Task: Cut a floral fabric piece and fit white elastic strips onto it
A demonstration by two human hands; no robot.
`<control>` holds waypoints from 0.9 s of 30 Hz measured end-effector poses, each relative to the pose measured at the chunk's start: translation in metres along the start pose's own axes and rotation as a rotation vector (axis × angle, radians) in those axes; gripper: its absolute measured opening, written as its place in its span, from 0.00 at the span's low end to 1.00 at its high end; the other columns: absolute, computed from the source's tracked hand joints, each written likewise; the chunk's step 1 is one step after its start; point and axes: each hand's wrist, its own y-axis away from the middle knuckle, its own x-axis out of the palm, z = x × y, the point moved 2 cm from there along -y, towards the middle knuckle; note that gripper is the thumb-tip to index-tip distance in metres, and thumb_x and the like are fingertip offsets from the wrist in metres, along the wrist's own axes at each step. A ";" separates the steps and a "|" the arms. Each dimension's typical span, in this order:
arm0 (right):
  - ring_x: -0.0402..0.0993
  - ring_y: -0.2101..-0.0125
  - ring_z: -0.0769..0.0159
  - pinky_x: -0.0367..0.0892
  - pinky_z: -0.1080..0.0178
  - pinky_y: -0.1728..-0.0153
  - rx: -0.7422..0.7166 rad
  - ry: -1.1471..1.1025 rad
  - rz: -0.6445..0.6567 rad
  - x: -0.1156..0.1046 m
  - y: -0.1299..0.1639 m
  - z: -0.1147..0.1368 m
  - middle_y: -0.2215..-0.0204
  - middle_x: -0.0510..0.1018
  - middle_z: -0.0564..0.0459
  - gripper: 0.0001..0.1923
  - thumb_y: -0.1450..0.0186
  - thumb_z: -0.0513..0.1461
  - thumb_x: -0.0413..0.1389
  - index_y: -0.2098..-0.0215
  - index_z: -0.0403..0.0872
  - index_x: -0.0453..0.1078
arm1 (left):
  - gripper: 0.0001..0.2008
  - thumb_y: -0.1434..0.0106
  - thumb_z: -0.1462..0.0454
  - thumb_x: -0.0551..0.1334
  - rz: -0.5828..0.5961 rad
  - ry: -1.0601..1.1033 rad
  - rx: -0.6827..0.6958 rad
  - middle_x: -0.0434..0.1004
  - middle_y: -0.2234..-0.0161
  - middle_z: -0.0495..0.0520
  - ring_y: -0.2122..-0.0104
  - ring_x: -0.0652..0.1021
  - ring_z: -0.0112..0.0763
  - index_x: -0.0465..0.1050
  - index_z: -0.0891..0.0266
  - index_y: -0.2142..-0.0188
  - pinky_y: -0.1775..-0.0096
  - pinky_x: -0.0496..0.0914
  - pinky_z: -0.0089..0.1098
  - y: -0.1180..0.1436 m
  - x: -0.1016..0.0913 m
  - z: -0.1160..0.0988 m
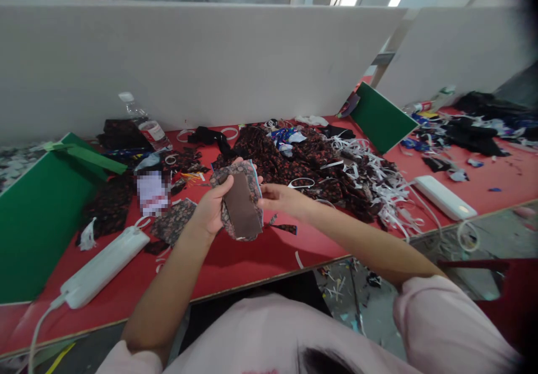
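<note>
- Fabric is sitting in the middle of the frame: your left hand (210, 208) is gripping a small stack of dark floral cloth pieces (240, 206) with a plain brown rectangular patch (242, 212) lying on top, thumb clamped over the stack's upper edge.
- Your right hand (279, 197) is reaching in from the right with its fingers pinching the stack's right edge, where a thin blue edge is showing; exactly which layer they are holding is something I cannot tell.
- The brown patch is looking loose rather than pinned. If you are relaxing the left thumb while the right fingers are pulling, it is likely sliding off onto the red tabletop (252, 256).
- The stack is hanging above the table's near edge. Anything dropping here is probably falling past the lip to the littered floor at lower right.
- The heap of dark red-flowered fabric (294, 161), just behind your hands in the centre, is matching the pieces you are holding, so a piece set down there is easily getting lost.
- The tangle of white paper strips (378, 183), right of centre, is lying near your right forearm; a sweep of that arm is likely dragging strips off the table.
- The white oblong power strip (105, 264), at lower left, is trailing its cable over the near edge, and your left elbow is passing close enough to snag it.
- The clear plastic bottle (143, 121), at upper left, is leaning well apart from your hands and is looking safe.
</note>
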 end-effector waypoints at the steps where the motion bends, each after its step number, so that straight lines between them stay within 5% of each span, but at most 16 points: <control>1: 0.72 0.62 0.64 0.66 0.61 0.59 0.031 -0.128 0.008 0.011 -0.002 -0.001 0.59 0.76 0.48 0.26 0.46 0.51 0.60 0.56 0.42 0.69 | 0.24 0.38 0.63 0.55 -0.017 -0.005 0.025 0.73 0.50 0.56 0.54 0.76 0.39 0.57 0.55 0.41 0.52 0.69 0.42 -0.001 -0.001 0.001; 4: 0.72 0.72 0.69 0.67 0.64 0.67 0.155 -0.292 -0.046 0.026 -0.003 -0.007 0.70 0.78 0.52 0.20 0.50 0.47 0.63 0.64 0.41 0.72 | 0.20 0.38 0.63 0.56 -0.162 -0.024 -0.022 0.77 0.56 0.58 0.58 0.77 0.38 0.65 0.62 0.47 0.55 0.71 0.40 -0.002 -0.011 0.004; 9: 0.67 0.79 0.75 0.63 0.70 0.76 0.183 -0.141 -0.137 0.002 0.001 -0.010 0.77 0.74 0.58 0.12 0.48 0.42 0.62 0.70 0.42 0.72 | 0.16 0.47 0.71 0.63 -0.331 -0.221 -0.019 0.79 0.65 0.55 0.68 0.79 0.30 0.73 0.66 0.58 0.66 0.74 0.28 0.009 -0.034 0.002; 15: 0.66 0.80 0.76 0.63 0.72 0.79 0.248 -0.219 -0.055 -0.026 -0.005 -0.018 0.79 0.72 0.59 0.10 0.47 0.41 0.62 0.70 0.44 0.70 | 0.38 0.52 0.72 0.66 -0.322 -0.417 0.089 0.71 0.50 0.53 0.67 0.78 0.28 0.59 0.52 0.43 0.72 0.74 0.26 0.022 -0.038 0.009; 18: 0.69 0.77 0.75 0.68 0.71 0.75 0.279 -0.385 -0.065 -0.033 -0.006 -0.025 0.74 0.74 0.57 0.13 0.46 0.40 0.62 0.64 0.45 0.69 | 0.43 0.52 0.72 0.65 -0.363 -0.418 0.141 0.73 0.52 0.53 0.70 0.78 0.26 0.52 0.46 0.40 0.72 0.75 0.26 0.025 -0.041 0.015; 21: 0.72 0.70 0.72 0.71 0.67 0.67 0.241 -0.510 -0.016 -0.032 -0.001 -0.030 0.67 0.74 0.55 0.18 0.46 0.38 0.61 0.57 0.47 0.66 | 0.41 0.51 0.72 0.65 -0.427 -0.390 0.170 0.77 0.59 0.51 0.71 0.78 0.25 0.54 0.46 0.41 0.71 0.75 0.26 0.027 -0.045 0.020; 25: 0.71 0.72 0.73 0.70 0.68 0.71 0.101 -0.347 -0.111 -0.029 0.005 -0.030 0.71 0.71 0.59 0.33 0.48 0.33 0.61 0.46 0.54 0.58 | 0.31 0.53 0.70 0.66 -0.500 -0.380 0.195 0.78 0.60 0.51 0.71 0.77 0.24 0.67 0.52 0.48 0.70 0.74 0.25 0.029 -0.046 0.026; 27: 0.67 0.75 0.75 0.66 0.72 0.75 0.000 -0.201 -0.197 -0.030 0.004 -0.027 0.73 0.70 0.59 0.25 0.45 0.33 0.58 0.50 0.51 0.63 | 0.23 0.52 0.68 0.66 -0.515 -0.401 0.238 0.77 0.57 0.53 0.68 0.77 0.26 0.73 0.58 0.54 0.69 0.74 0.26 0.028 -0.045 0.030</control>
